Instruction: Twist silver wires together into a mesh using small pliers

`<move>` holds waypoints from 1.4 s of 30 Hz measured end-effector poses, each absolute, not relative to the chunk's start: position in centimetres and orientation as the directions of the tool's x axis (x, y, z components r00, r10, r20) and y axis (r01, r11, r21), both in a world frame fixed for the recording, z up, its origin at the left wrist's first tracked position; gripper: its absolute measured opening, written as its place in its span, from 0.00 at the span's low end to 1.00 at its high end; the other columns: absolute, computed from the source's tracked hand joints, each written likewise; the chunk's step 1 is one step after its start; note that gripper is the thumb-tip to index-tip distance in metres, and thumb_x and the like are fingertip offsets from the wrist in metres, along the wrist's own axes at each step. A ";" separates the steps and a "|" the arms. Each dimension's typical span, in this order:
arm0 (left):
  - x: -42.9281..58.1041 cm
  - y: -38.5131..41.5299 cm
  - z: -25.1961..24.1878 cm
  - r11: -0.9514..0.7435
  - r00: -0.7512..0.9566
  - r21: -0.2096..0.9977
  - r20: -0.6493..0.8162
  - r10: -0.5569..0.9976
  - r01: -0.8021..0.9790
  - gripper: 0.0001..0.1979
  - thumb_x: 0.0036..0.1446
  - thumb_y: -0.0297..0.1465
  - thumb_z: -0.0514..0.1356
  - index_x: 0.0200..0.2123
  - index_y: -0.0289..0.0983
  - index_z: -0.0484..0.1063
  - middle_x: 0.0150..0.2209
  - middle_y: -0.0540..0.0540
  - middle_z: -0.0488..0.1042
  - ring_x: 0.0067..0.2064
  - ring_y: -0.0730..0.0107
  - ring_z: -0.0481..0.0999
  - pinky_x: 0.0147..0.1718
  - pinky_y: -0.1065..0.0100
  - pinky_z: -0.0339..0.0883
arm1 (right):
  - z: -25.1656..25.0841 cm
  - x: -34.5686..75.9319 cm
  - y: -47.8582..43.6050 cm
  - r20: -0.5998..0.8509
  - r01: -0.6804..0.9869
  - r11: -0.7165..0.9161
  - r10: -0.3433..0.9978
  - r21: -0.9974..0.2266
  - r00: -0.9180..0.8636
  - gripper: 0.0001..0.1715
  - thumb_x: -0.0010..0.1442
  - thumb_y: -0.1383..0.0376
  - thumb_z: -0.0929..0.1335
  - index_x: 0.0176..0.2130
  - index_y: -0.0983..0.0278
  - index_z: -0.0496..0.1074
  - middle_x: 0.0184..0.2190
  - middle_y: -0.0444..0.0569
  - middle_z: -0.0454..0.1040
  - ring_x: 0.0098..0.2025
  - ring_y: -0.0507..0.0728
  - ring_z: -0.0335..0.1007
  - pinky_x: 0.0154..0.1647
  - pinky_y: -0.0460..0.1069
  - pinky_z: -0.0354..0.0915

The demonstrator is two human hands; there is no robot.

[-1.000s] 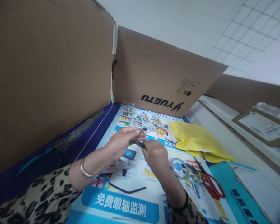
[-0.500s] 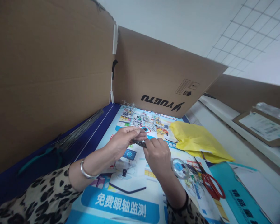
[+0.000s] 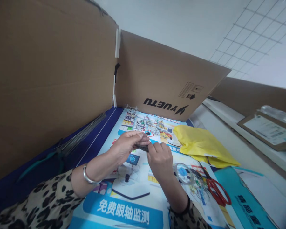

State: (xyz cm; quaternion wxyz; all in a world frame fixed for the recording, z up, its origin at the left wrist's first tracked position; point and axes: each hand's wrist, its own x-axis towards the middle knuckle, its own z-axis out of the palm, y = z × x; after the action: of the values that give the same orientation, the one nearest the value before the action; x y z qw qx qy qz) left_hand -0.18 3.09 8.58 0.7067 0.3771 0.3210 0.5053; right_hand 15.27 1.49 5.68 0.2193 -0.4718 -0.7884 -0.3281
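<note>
My left hand (image 3: 128, 142) has its thumb and fingers closed on a slender, dark, shiny thing (image 3: 142, 147), above the printed sheet (image 3: 124, 216). Pinched in my right hand (image 3: 160, 159) is the right end of that same thing. Most of it is hidden by my fingers, so its exact kind does not show. The two hands are almost touching at the fingertips. Below them on the sheet lies a thin wire loop with a small black piece (image 3: 127, 178). A clear roll of tape (image 3: 183, 173) rests beside my right wrist.
Red-handled scissors (image 3: 218, 190) and a teal packet (image 3: 243, 197) lie on the right, near a yellow bag (image 3: 205, 146). Small wire pieces (image 3: 154, 124) are scattered at the back. Thin wires (image 3: 85, 128) and teal-handled pliers (image 3: 41, 163) lie left. Cardboard walls (image 3: 157, 73) stand behind.
My right hand has shifted slightly left, and the dark thing has turned a little between the fingers. The left hand holds nearly the same place.
</note>
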 end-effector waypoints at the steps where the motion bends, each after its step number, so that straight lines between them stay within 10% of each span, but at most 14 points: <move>1: -0.2 3.1 8.6 0.206 0.281 0.858 -0.076 0.957 -0.471 0.10 0.52 0.32 0.60 0.35 0.30 0.73 0.37 0.39 0.77 0.40 0.61 0.77 0.45 0.63 0.65 | 5.6 15.3 1.5 0.655 0.887 0.338 0.599 0.313 -0.460 0.06 0.57 0.69 0.63 0.30 0.63 0.69 0.23 0.47 0.64 0.30 0.56 0.52 0.33 0.52 0.49; 42: 0.0 2.9 8.5 0.163 0.316 0.902 -0.031 0.948 -0.400 0.11 0.49 0.34 0.63 0.33 0.31 0.74 0.33 0.41 0.78 0.38 0.63 0.76 0.44 0.62 0.64 | 6.3 15.5 1.8 0.225 0.930 0.366 0.909 -0.031 -0.351 0.08 0.57 0.64 0.64 0.31 0.62 0.73 0.30 0.47 0.75 0.32 0.53 0.68 0.30 0.46 0.53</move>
State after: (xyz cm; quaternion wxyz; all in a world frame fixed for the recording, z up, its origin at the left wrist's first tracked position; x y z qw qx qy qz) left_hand 0.00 2.90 8.54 0.6910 0.4252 0.3225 0.4877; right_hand 15.48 1.81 6.33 0.1024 -0.5605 -0.8202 -0.0512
